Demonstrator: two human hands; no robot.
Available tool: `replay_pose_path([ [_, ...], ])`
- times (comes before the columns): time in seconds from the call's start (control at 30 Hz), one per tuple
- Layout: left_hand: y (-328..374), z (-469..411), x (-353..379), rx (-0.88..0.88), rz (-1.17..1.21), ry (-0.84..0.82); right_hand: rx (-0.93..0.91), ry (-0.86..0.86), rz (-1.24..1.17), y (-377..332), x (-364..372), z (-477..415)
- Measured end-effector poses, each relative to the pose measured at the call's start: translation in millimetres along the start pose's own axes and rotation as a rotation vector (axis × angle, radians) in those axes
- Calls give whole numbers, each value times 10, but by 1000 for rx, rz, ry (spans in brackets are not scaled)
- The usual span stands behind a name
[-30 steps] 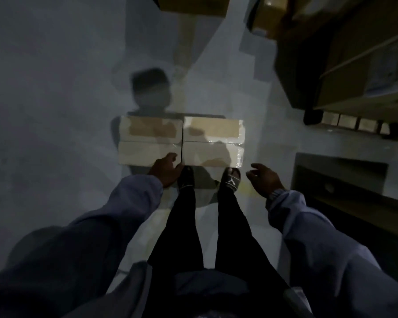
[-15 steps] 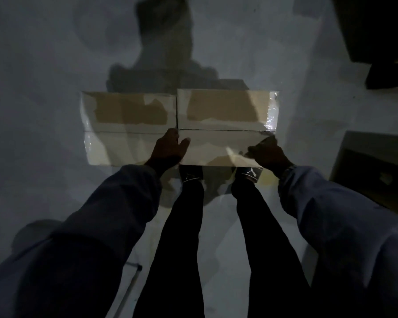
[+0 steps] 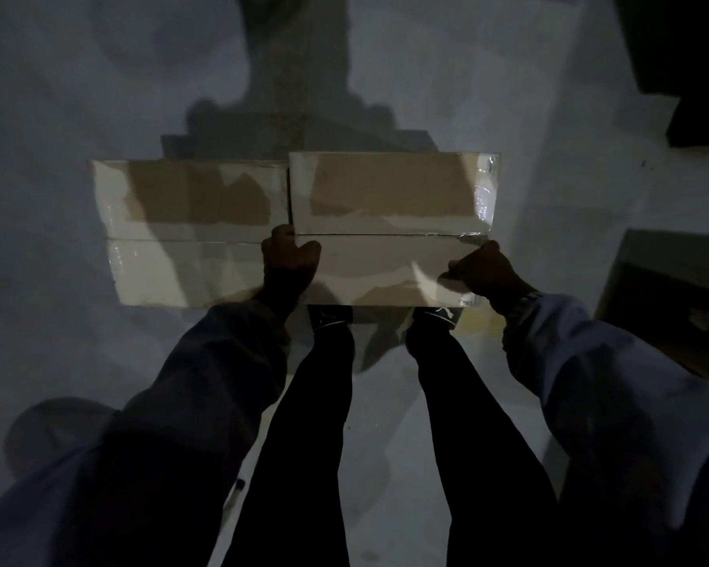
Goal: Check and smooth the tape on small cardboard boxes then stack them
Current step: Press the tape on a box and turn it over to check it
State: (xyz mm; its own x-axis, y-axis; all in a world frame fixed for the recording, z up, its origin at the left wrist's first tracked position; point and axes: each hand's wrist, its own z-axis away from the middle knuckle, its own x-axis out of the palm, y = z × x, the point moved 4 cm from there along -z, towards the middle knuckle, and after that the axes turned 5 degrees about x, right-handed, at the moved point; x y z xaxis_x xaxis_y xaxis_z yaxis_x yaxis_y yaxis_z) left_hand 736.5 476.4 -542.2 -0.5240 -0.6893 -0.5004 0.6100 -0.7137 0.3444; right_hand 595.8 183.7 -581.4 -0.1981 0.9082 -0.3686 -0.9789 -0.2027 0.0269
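Note:
Four small cardboard boxes wrapped in shiny clear tape lie on the grey floor in two rows of two. The far left box (image 3: 189,198) and far right box (image 3: 389,190) show brown patches under the tape. Beside the near left box (image 3: 181,274) is the near right box (image 3: 385,266), just past my feet. My left hand (image 3: 289,259) grips its left end, fingers curled over the far edge. My right hand (image 3: 484,272) grips its right end at the far corner. Dim light hides the tape's detail.
My legs and sandals (image 3: 332,317) stand right behind the near right box. A dark open crate (image 3: 672,304) sits on the floor to the right. Dark furniture (image 3: 688,63) fills the upper right corner. Bare floor lies to the left and beyond the boxes.
I have bent lower, so the boxes look larger. My right hand came in from the side onto the near right box's right end; my left hand slid up along its left end.

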Motion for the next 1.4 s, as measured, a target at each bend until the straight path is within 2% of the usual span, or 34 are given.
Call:
replay_pose_path([
  [0.27,278,448,-102,33,-1,-50,-40,-34,-169,415,-216,404],
  [0.37,422,786,-259,98,-34,-66,-108,13,-239,474,-384,820],
  [0.53,787,1454,-641,174,3,-186,-152,106,-229,615,-766,1513],
  [0.7,1240,2182,-1003,256,77,-162,-248,107,-193,928,-1238,2002],
  [0.83,1645,2899,-1240,373,73,-171,-317,243,-341,1032,-1687,2935],
  [1.03,2102,3861,-1496,529,19,-233,-340,354,-561,1489,-2088,4098],
  [1.23,2400,4414,-1345,716,-79,-371,-293,519,-850,2253,-1927,4828],
  [1.4,2584,5028,-999,795,-193,-508,-207,649,-1009,2945,-1529,5279],
])
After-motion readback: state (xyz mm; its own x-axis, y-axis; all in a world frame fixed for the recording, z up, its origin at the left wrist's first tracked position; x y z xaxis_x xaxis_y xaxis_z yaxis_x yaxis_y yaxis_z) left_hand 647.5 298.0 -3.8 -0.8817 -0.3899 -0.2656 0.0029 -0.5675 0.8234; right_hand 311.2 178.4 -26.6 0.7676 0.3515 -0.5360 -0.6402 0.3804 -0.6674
